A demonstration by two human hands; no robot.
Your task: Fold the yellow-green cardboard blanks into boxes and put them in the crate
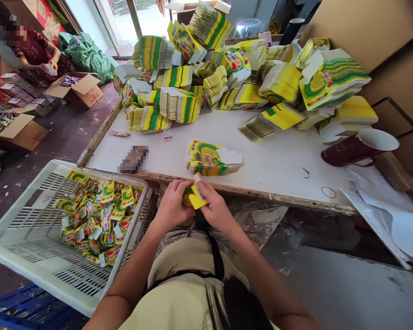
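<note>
Between my two hands, just off the table's front edge, is a small yellow and green cardboard box [197, 197] with a barcode and a white flap. My left hand [175, 201] grips its left side with curled fingers. On the other side my right hand [213, 206] pinches it, thumb near the white flap. Right beyond my hands, a fanned stack of flat printed cartons [209, 160] lies on the white table [278, 169]. To my left stands a white plastic crate [27, 247] partly filled with small yellow-green boxes [106, 192].
Bundles of flat cartons [179, 101] are heaped along the table's back. A dark red mug [351, 149] stands at right near paper sheets [392, 220]. A rubber band [328, 192] lies near the edge. Another person [37, 55] sits at far left beside open cardboard boxes [86, 91].
</note>
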